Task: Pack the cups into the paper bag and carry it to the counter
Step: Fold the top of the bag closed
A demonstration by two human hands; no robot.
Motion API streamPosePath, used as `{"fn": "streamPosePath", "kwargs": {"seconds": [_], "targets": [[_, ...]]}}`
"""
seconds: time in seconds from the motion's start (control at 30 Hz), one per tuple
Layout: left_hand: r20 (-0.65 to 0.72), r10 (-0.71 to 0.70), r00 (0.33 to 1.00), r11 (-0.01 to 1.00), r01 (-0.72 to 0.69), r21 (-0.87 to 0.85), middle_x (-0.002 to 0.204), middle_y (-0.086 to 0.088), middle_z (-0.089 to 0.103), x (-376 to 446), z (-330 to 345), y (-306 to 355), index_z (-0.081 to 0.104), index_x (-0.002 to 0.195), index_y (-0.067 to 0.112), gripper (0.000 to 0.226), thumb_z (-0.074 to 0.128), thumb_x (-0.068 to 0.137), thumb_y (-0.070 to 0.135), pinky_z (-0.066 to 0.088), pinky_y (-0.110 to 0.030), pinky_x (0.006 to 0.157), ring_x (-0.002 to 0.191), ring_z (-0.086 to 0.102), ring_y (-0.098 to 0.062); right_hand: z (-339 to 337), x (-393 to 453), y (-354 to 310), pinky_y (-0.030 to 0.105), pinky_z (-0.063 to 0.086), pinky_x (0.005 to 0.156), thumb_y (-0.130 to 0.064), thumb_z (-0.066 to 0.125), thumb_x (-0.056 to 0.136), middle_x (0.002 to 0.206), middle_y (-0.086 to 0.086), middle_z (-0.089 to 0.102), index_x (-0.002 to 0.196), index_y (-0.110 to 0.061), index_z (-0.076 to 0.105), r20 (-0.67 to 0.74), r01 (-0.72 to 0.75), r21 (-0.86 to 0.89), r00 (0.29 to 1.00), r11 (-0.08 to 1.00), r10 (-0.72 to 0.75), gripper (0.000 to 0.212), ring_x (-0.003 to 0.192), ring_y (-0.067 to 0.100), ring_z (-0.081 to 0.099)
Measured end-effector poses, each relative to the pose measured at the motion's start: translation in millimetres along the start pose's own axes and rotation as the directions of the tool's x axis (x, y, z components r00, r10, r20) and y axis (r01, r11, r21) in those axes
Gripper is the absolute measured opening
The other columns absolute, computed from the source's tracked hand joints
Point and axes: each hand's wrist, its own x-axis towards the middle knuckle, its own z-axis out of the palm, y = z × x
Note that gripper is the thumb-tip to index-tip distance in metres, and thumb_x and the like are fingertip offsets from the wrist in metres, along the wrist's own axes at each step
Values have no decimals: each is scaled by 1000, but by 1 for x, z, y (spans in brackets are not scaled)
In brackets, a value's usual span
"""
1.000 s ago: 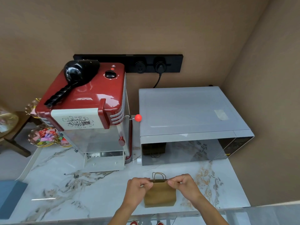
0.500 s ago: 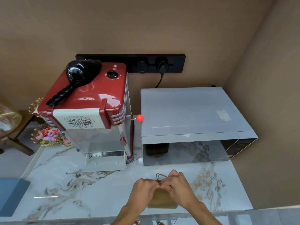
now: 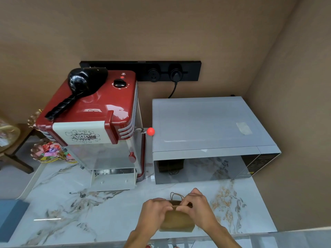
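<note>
A small brown paper bag (image 3: 176, 221) stands on the marble counter (image 3: 89, 208) near its front edge, twine handles sticking up behind its mouth. My left hand (image 3: 154, 213) grips the bag's top rim from the left. My right hand (image 3: 198, 209) pinches the same rim from the right, fingertips almost touching the left ones. The bag's mouth is pressed nearly closed between them. No cups show; the bag's inside is hidden.
A red popcorn machine (image 3: 95, 122) with a black hair dryer (image 3: 80, 86) on top stands at the back left. A grey microwave (image 3: 209, 138) fills the back right. A bowl of coloured papers (image 3: 47, 152) sits at the left edge. A blue object (image 3: 10, 217) lies at the lower left.
A second ago my hands held the bag's rim apart at its two sides. They have come together at the middle of the rim, closing the mouth. The bag has stayed in place.
</note>
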Motion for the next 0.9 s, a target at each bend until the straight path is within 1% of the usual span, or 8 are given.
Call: {"fn": "streamPosePath", "kwargs": {"seconds": [0.13,0.23,0.4,0.5,0.57,0.63,0.8,0.9], "targets": [[18,-109,994,971,110,-210,93,19,74,-1,-4,-6,79,86,36,9,74,84,30,48,-17,88,92,65,2,-9,-4,22,13,41,83,-24,85,70,89,-11,66,66,-37,73,-14,-104,114,994,988,106,18,93,5,57],[56,-172,984,945,180,-271,95,20,70,-1,-6,-14,70,72,54,23,82,75,34,42,-5,84,92,62,7,-11,-7,37,15,38,79,-20,86,68,84,-10,61,70,-24,78,-33,-115,140,992,983,121,9,89,9,53],[133,-264,955,833,295,-468,88,30,74,-9,-5,-17,78,81,43,29,82,76,14,49,-10,78,85,62,8,-12,-11,41,17,31,56,-14,81,77,58,-3,42,83,-21,82,91,-181,390,983,903,158,9,58,14,37],[190,-310,932,747,362,-558,98,16,77,-12,-2,-17,82,86,21,20,74,83,3,52,-18,57,54,65,-4,-13,-13,42,18,34,52,-13,70,88,51,-4,47,100,-22,79,227,-241,471,963,849,147,17,50,8,40],[204,-325,924,724,382,-575,86,11,79,-12,-1,-16,81,89,10,15,70,86,1,45,-19,45,37,53,-9,-14,-13,43,16,37,47,-14,67,91,47,-7,53,105,-22,77,276,-276,489,949,827,154,19,44,5,43],[226,-326,918,722,396,-567,62,13,74,-11,-2,-15,80,92,6,14,68,87,1,41,-19,40,33,50,-9,-15,-12,44,16,39,46,-14,69,89,49,-1,60,105,-22,77,290,-280,504,946,817,145,20,43,7,45],[265,-296,918,723,396,-566,78,1,80,-5,-6,-14,80,95,13,18,73,84,2,46,-22,39,36,57,-17,-10,-11,48,18,43,48,-18,75,84,55,7,68,105,-21,78,269,-275,484,950,831,157,21,43,10,47],[247,-297,922,751,385,-536,63,-17,75,-2,-5,-15,81,91,18,18,75,82,4,47,-22,40,36,56,-20,-8,-10,49,19,43,48,-19,75,84,53,5,68,95,-16,80,240,-268,469,956,842,171,13,44,10,48]]}}
